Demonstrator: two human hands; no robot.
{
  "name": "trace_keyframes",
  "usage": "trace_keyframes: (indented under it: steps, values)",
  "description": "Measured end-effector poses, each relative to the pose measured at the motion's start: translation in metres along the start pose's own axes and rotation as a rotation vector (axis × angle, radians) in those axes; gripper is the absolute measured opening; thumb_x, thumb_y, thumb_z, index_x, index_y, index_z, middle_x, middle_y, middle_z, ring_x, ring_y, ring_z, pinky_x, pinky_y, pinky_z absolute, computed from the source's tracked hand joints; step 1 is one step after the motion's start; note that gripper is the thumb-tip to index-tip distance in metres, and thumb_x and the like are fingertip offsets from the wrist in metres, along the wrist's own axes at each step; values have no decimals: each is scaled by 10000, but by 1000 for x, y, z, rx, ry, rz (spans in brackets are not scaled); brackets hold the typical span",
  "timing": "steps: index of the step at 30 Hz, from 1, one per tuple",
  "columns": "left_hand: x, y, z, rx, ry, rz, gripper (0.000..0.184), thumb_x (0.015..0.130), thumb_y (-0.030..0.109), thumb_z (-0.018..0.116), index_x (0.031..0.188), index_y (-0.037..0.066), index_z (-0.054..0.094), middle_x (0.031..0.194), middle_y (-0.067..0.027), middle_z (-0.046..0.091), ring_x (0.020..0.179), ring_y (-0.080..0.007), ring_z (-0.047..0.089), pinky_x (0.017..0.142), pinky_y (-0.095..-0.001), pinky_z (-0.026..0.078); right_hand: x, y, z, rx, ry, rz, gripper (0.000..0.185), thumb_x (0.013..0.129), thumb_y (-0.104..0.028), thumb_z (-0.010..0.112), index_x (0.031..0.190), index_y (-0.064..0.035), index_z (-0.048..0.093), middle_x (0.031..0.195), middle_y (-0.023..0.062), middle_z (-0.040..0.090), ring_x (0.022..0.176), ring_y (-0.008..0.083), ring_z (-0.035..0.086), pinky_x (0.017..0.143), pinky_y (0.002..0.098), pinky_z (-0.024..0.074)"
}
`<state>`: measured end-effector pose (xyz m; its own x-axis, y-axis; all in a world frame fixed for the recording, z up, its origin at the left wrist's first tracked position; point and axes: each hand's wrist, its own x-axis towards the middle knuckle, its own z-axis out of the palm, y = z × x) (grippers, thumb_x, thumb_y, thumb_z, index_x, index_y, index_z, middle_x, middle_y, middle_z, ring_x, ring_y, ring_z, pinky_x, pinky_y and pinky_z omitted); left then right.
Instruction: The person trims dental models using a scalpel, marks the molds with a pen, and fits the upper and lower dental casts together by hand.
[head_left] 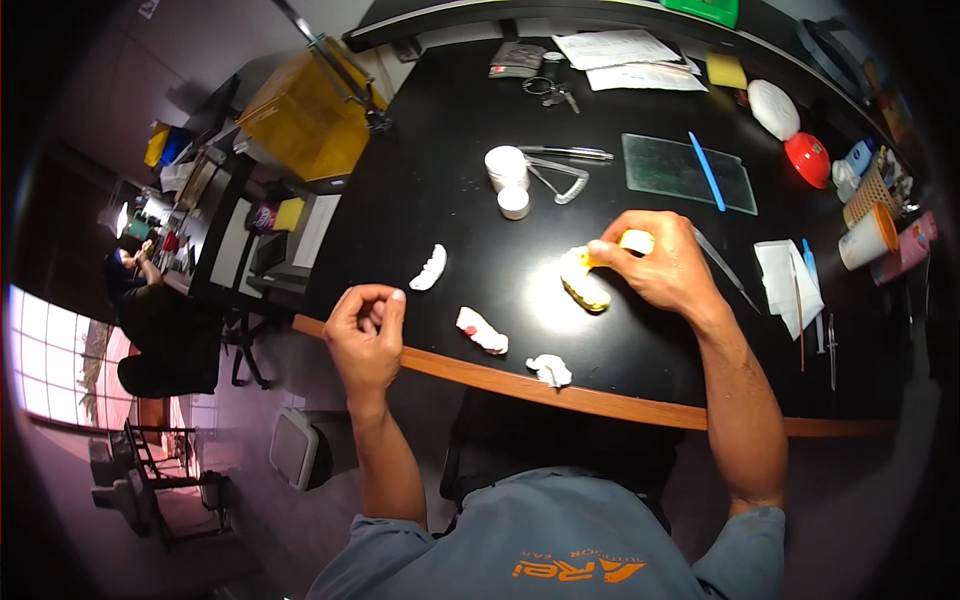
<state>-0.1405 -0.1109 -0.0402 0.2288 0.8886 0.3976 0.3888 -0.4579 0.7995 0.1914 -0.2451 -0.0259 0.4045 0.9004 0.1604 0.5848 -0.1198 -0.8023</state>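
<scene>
My right hand (650,265) pinches a yellow, curved piece shaped like a dental arch model (583,285) between thumb and fingers. The piece is at the tabletop, in a bright pool of light; whether it touches the table I cannot tell. Part of it is hidden behind my fingers. My left hand (366,335) hovers at the table's front edge, fingers curled and thumb against them, with nothing visible in it. Just beyond it lies a white curved piece resembling a row of teeth (429,268). To its right are a whitish lump with a red spot (482,331) and a crumpled white tissue (549,370).
White jars (507,168), a metal caliper-like tool (565,185) and a pen (565,153) sit mid-table. A glass plate (660,170) carries a blue stick (706,170). Papers (630,55) and keys (553,93) lie at the back. Rightward are a red bowl (807,160) and cups (868,237). Another person (150,300) sits far left.
</scene>
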Motion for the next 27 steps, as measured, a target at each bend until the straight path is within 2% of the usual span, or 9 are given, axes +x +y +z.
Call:
trace_keyframes:
  steps: [2, 4, 6, 10, 11, 14, 17, 23, 27]
  values:
    - [7, -3, 5, 92, 6, 75, 94, 904, 48, 813, 986, 31, 770, 819, 57, 615, 704, -17, 477, 617, -208, 360, 1, 0, 4, 33, 109, 37, 309, 930, -326, 838, 910, -19, 806, 731, 131, 758, 664, 193, 724, 656, 357, 559]
    - [10, 4, 8, 232, -38, 116, 267, 842, 73, 849, 1101, 42, 791, 979, -41, 686, 859, -132, 616, 726, -273, 461, 3, -4, 4, 28, 207, 40, 301, 944, -311, 833, 897, -16, 795, 724, 120, 745, 686, 195, 719, 666, 362, 554]
    - [12, 0, 14, 305, -69, 211, 316, 826, 79, 859, 1130, 28, 788, 1003, -66, 700, 877, -171, 640, 764, -310, 501, 4, -1, 4, -26, 283, -31, 293, 950, -297, 830, 888, -14, 789, 728, 115, 733, 722, 196, 705, 692, 363, 547]
    - [13, -3, 23, 309, -110, 148, 273, 819, 68, 867, 1075, 0, 799, 989, -108, 710, 835, -206, 645, 784, -344, 539, 3, -5, 2, 3, 336, -41, 276, 953, -267, 831, 889, -3, 785, 735, 100, 739, 702, 161, 689, 674, 335, 540]
    - [14, 0, 23, 287, -97, 157, 246, 820, 60, 860, 1047, -15, 798, 969, -139, 728, 813, -262, 683, 779, -370, 560, 3, -7, 3, 45, 341, -45, 272, 954, -260, 831, 889, 0, 784, 735, 94, 741, 694, 147, 685, 665, 325, 537]
    - [17, 12, 23, 212, -100, 147, 248, 825, 31, 855, 1061, -17, 797, 974, -155, 768, 840, -279, 742, 784, -369, 578, 2, -5, 6, 241, 313, -28, 263, 964, -245, 827, 891, 3, 779, 732, 40, 730, 701, 86, 663, 649, 290, 527]
    - [25, 38, 25, 123, -212, 306, 279, 815, 6, 855, 1088, -10, 800, 1039, -168, 795, 946, -286, 788, 850, -351, 603, -3, -10, 6, 430, 163, 10, 249, 967, -243, 825, 927, -1, 779, 806, 33, 748, 767, 92, 685, 705, 278, 551]
    - [59, 90, 63, -117, -516, 544, 364, 768, -73, 822, 1125, -3, 804, 1029, -156, 806, 903, -223, 783, 817, -312, 604, -11, -28, -1, 656, -127, 41, 370, 990, -182, 802, 1296, 13, 725, 959, 88, 800, 874, 96, 727, 806, 254, 577]
    - [95, 96, 97, -255, -694, 628, 381, 788, -83, 822, 1159, 2, 804, 1016, -152, 798, 914, -212, 764, 823, -312, 593, -8, -21, -2, 748, -3, 1, 216, 1007, -77, 735, 1183, 46, 753, 982, 106, 780, 870, 111, 722, 791, 274, 591]
